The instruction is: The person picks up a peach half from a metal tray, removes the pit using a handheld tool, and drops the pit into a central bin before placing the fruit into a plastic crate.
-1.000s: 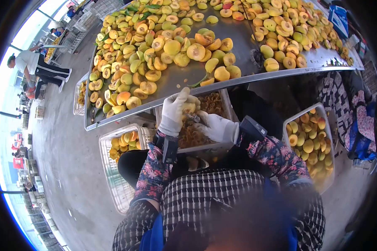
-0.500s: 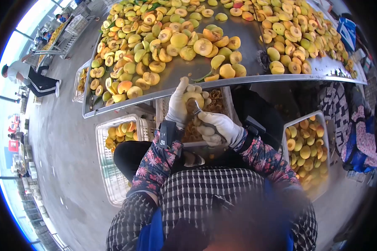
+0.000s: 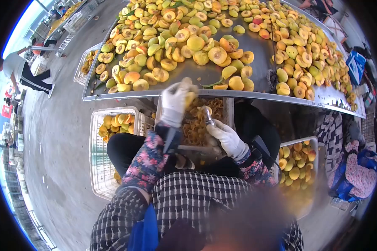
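Note:
My left hand (image 3: 173,103), in a white glove, is closed around a yellow peach half (image 3: 191,97), just below the table's front edge; both are blurred. My right hand (image 3: 228,140), also gloved, grips a small metal pitting spoon (image 3: 209,119) that points up and away from me. A brownish-orange bit of fruit (image 3: 206,110) shows at the spoon's tip. Spoon and peach half are apart. Beneath both hands stands a crate (image 3: 229,111) holding scooped-out fruit scraps (image 3: 194,129). On the metal table (image 3: 188,77) lie many peach halves (image 3: 217,55), several with brown centres.
A white basket (image 3: 97,161) with peach halves stands left of my knees, and another crate (image 3: 315,144) of them stands at my right. A person in a pink patterned sleeve (image 3: 362,182) sits at far right. Someone in black trousers (image 3: 34,79) stands at far left.
The spoon has come away from the peach half. My left hand has shifted slightly left with the peach half, and my right hand has moved down and right. The camera view has tilted slightly.

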Action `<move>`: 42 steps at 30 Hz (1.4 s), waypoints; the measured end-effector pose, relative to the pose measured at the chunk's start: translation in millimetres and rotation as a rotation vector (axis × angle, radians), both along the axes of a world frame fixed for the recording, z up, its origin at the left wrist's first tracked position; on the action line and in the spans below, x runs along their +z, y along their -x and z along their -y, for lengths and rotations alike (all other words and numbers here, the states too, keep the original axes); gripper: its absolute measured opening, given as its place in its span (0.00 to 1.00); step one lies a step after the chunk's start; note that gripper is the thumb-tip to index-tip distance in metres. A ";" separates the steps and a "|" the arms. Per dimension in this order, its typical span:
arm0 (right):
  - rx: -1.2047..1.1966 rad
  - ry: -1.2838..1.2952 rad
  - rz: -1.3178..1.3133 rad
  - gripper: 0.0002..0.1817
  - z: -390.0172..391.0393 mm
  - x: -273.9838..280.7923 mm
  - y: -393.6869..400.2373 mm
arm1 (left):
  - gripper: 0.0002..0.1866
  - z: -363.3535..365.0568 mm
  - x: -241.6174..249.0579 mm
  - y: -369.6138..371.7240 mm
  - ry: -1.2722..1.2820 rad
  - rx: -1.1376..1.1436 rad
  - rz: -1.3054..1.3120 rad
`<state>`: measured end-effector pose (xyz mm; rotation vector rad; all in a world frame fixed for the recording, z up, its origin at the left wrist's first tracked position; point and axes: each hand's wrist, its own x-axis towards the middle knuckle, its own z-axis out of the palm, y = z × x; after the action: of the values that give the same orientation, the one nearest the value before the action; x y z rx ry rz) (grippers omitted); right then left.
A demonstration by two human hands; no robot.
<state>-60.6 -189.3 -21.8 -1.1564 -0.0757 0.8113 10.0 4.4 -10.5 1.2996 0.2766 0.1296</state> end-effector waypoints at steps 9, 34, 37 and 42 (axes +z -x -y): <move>0.152 0.868 0.643 0.27 14.2 -40.3 -0.8 | 0.20 -152.2 35.4 -0.5 -1.487 0.208 -0.013; -0.547 0.016 0.407 0.15 3.8 -7.6 -25.2 | 0.21 15.5 9.1 1.1 -0.240 -0.613 0.126; -0.506 -0.112 0.346 0.17 -2.1 -4.6 -39.9 | 0.22 13.7 11.6 19.0 -0.227 -0.623 0.103; -0.398 -0.095 0.116 0.15 4.2 -2.2 -38.4 | 0.16 -16.6 15.5 33.6 -0.110 -0.457 -0.176</move>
<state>-22.2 -193.5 -23.9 -1.0817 0.0203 0.3843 -23.6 21.0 4.9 1.4548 0.1167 -0.3628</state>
